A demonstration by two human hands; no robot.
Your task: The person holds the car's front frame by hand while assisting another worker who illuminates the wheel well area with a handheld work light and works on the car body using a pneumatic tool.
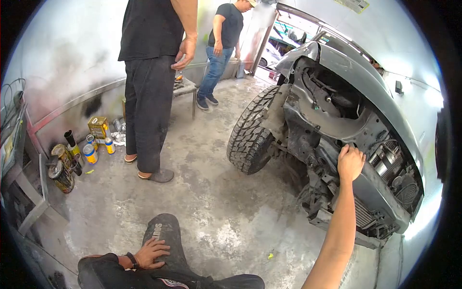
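Note:
My left hand (150, 253), with a dark band on its wrist, lies flat on my knee (162, 226) in dark trousers, fingers spread. To the right my right arm stretches out, and my right hand (351, 164) is curled over the edge of the front body frame (373, 185) of a grey vehicle. The tips of its fingers are partly hidden. Beside that hand the open engine bay shows bare metal, a wheel arch (332, 113) and exposed front parts (327, 192). A chunky front tyre (252, 132) stands turned outward to the left of it.
A person in dark clothes (149, 96) stands close at left; another in jeans (216, 67) is farther back near the doorway. Paint cans (90, 153), a square tin (98, 127) and a small bench (185, 89) line the left wall. A metal rack (29, 192) stands at far left.

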